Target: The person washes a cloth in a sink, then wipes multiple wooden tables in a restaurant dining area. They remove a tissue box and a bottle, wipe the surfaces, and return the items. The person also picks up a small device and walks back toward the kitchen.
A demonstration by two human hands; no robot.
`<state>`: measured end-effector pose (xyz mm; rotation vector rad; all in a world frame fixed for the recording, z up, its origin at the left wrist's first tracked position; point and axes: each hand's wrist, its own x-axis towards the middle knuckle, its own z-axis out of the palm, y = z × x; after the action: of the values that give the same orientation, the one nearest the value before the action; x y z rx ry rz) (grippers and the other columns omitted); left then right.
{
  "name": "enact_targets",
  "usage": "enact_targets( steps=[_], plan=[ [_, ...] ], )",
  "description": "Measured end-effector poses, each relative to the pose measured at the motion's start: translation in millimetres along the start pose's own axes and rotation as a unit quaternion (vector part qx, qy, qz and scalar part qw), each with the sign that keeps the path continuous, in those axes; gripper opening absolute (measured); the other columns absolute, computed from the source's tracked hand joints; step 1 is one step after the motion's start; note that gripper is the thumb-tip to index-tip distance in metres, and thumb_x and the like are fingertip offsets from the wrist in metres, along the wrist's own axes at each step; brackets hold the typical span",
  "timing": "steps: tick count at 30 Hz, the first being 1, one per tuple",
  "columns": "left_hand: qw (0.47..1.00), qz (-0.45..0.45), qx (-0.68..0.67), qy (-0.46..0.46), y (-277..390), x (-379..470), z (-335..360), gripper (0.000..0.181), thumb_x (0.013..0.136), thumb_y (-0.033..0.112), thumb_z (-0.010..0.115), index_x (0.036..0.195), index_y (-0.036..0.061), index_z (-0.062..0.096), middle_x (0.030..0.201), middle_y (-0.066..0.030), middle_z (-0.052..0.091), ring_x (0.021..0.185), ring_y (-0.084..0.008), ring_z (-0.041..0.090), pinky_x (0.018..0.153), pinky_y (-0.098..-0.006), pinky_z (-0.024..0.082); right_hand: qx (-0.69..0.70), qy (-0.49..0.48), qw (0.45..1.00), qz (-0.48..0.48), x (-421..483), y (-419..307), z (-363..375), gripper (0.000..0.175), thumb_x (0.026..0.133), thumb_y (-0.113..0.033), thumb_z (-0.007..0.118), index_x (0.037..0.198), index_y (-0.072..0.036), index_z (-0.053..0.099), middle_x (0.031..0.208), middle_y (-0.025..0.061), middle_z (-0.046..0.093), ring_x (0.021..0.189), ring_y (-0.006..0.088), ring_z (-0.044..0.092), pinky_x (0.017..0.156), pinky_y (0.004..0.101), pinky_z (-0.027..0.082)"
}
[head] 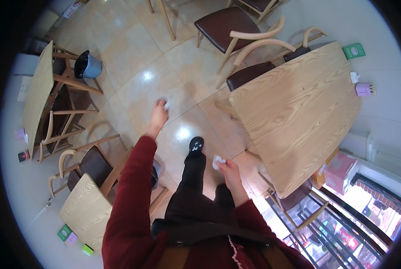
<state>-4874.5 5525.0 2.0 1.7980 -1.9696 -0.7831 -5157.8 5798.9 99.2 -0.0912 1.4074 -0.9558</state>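
Observation:
My left hand reaches forward over the tiled floor, its fingers curled around a small white wad, perhaps tissue, mostly hidden by the fingers. Lower and to the right, my right hand pinches a crumpled white tissue between thumb and fingers. Neither hand touches furniture. Below them show my dark trousers and one black shoe with white decorations. The wooden table on the right is the nearest large surface to my right hand.
Wooden chairs with dark brown seats surround the right table. At left stand another table, a grey-blue bin with a black liner, and a chair. A smaller-looking table part lies lower left. Boxes stand by the glass front.

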Motion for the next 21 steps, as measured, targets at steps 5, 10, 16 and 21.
enact_targets(
  steps=[5, 10, 16, 21],
  plan=[
    [0.986, -0.153, 0.005, -0.068, -98, -178, -28, 0.028, 0.089, 0.000, 0.049, 0.115, 0.0000, 0.062, 0.111, -0.0248, 0.061, 0.104, -0.0424, 0.059, 0.093, -0.0456, 0.048, 0.146, 0.021, 0.988, 0.045, 106, -3, 65, 0.019, 0.091, -0.006, 0.065, 0.107, 0.002, 0.061, 0.107, 0.0097, 0.065, 0.100, 0.0188, 0.063, 0.087, 0.0304, 0.052],
    [0.956, -0.269, -0.042, -0.107, -104, -302, -18, 0.031, 0.093, 0.003, 0.048, 0.120, 0.0071, 0.063, 0.114, -0.0211, 0.063, 0.106, -0.0386, 0.060, 0.093, -0.0433, 0.048, 0.176, 0.084, 0.979, 0.056, 177, 0, 65, 0.018, 0.090, -0.004, 0.065, 0.107, 0.002, 0.062, 0.106, 0.0109, 0.065, 0.100, 0.0204, 0.063, 0.085, 0.0305, 0.054],
    [0.924, -0.320, -0.146, -0.148, -84, -332, -9, 0.030, 0.094, 0.005, 0.047, 0.120, 0.0022, 0.062, 0.118, -0.0220, 0.060, 0.109, -0.0390, 0.058, 0.096, -0.0406, 0.047, -0.012, 0.081, 0.994, 0.068, 181, 22, 84, 0.021, 0.088, -0.004, 0.068, 0.107, 0.004, 0.061, 0.106, 0.0118, 0.064, 0.102, 0.0233, 0.064, 0.087, 0.0312, 0.055],
    [0.887, -0.390, -0.204, -0.136, -68, -350, -21, 0.031, 0.093, 0.003, 0.047, 0.120, 0.0014, 0.062, 0.116, -0.0225, 0.062, 0.107, -0.0382, 0.059, 0.094, -0.0396, 0.047, -0.258, -0.084, 0.959, 0.087, 149, 120, 171, 0.022, 0.088, -0.006, 0.068, 0.107, 0.003, 0.063, 0.099, 0.0092, 0.066, 0.093, 0.0190, 0.065, 0.079, 0.0302, 0.054]
  ],
)
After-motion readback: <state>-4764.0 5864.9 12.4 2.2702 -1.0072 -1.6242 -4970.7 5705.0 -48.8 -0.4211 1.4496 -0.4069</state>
